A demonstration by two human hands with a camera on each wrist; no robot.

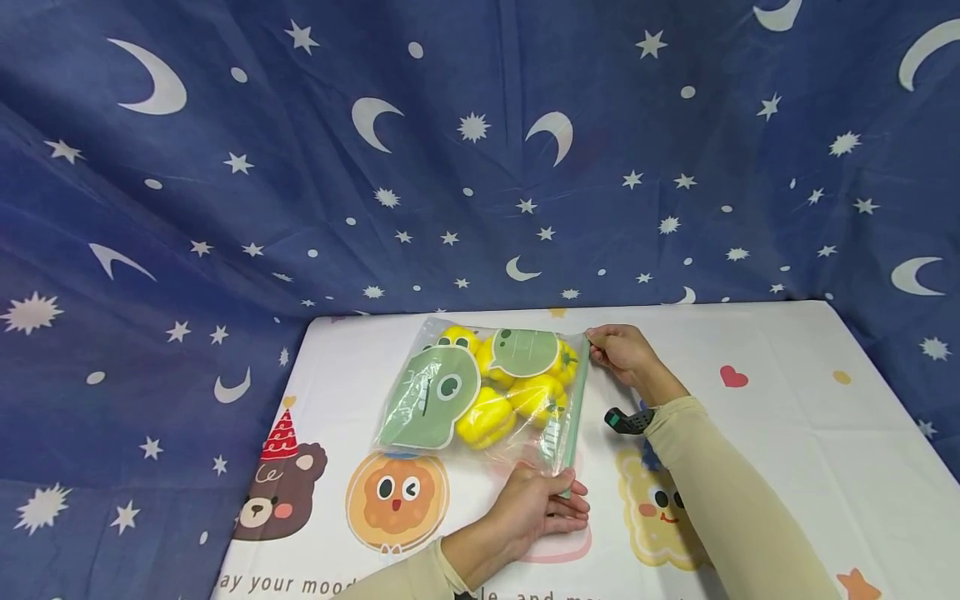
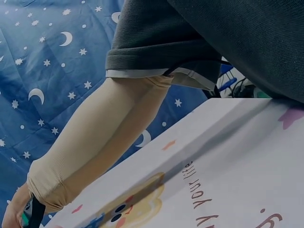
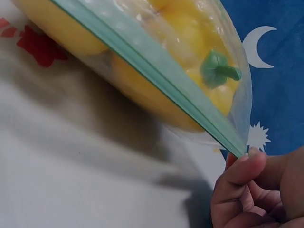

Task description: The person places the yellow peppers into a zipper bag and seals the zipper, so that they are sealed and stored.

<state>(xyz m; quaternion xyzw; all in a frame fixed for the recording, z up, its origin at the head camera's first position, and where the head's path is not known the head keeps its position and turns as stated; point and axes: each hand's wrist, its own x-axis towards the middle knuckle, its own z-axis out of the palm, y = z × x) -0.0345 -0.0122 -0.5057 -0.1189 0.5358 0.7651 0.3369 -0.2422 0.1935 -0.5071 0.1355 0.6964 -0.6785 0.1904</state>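
A clear zip bag (image 1: 427, 408) with a green cartoon print lies on the table, its green zip strip (image 1: 577, 408) along the right side. Inside are several yellow bell peppers (image 1: 486, 419); one green stem (image 3: 216, 70) shows through the plastic in the right wrist view. My right hand (image 1: 626, 357) pinches the far end of the strip between thumb and fingers. At the near end, my left hand (image 1: 531, 507) holds the bag's corner, thumb on top and fingers beneath. The left wrist view misses the left hand and shows the right arm instead.
A white tablecloth (image 1: 780, 433) with cartoon prints covers the table. Behind and to the left hangs a dark blue curtain (image 1: 450, 225) with moons and stars. A black wrist device (image 1: 628, 421) is worn at the right wrist.
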